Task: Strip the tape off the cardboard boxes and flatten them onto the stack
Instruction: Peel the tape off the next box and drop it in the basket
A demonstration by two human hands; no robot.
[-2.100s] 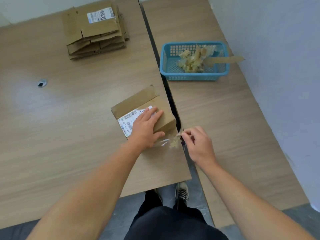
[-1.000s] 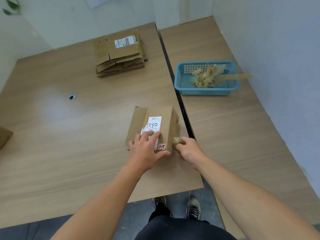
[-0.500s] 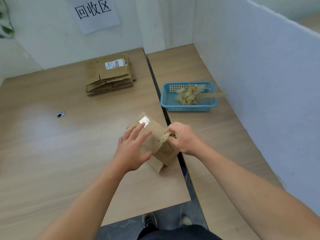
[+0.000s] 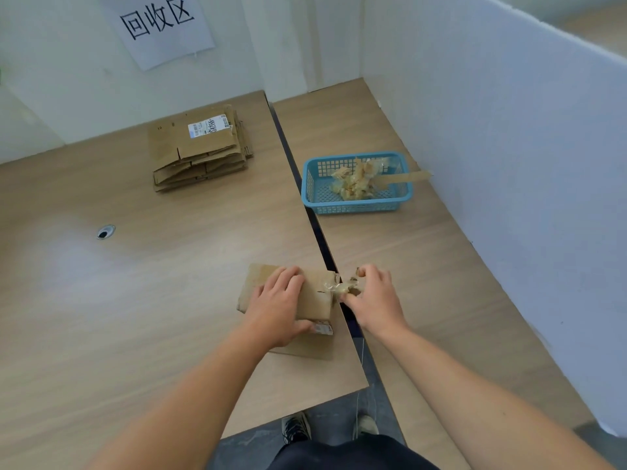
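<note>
**Tape coming off at the box's right end**

We see the cardboard box [image 4: 317,296] sitting on the left table [image 4: 135,300], close to that table's right edge and just beside the dark gap [image 4: 319,232] between the two tables; one flap lies flat on the tabletop on the near side. The left hand [image 4: 276,310] lies over the top of the box, fingers reaching to its far edge and thumb pressed against its near side by a small label [image 4: 321,329], so the hand clasps the box. The right hand [image 4: 376,300] is over the gap, its fingers curled and pinching a crumpled, yellowish strip of tape [image 4: 342,288]; the strip runs from the box's right end into that pinch, and its left part is stuck to the cardboard.

Well apart, at the far side of the left table, rests the stack of flattened boxes [image 4: 200,150], the top one bearing a white shipping label [image 4: 207,125]; a blue plastic basket [image 4: 356,205] stands on the right table [image 4: 424,283] with tape scraps [image 4: 353,180] inside, one long strip poking over its right rim; a paper sign [image 4: 159,25] hangs on the wall.
</note>
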